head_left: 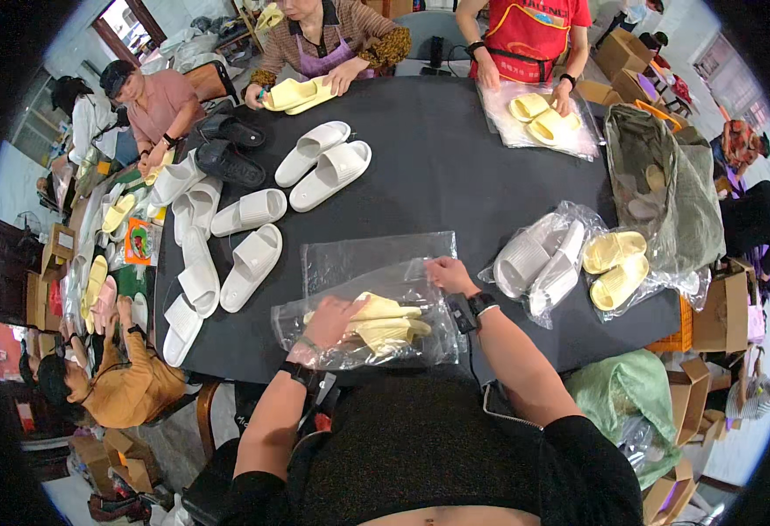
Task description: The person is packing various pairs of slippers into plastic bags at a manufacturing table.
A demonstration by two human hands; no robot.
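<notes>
A pair of pale yellow slippers point(386, 326) lies at the table's near edge, in a clear plastic bag point(437, 340). My left hand point(330, 323) grips the slippers at their left end, its fingers curled over them. Whether that hand is inside the bag or on top of it, I cannot tell. With closed fingers, my right hand point(450, 277) holds the bag's upper right edge. Another clear plastic bag point(380, 248) lies flat just beyond, partly under the first.
White slippers point(253, 263) and black slippers point(230, 162) cover the table's left side. Bagged white slippers point(528, 256), bagged yellow slippers point(616, 268) and a grey-green sack point(665, 202) lie right. Across the black table point(437, 175), a co-worker handles yellow slippers point(301, 95); another handles a bagged pair point(542, 120).
</notes>
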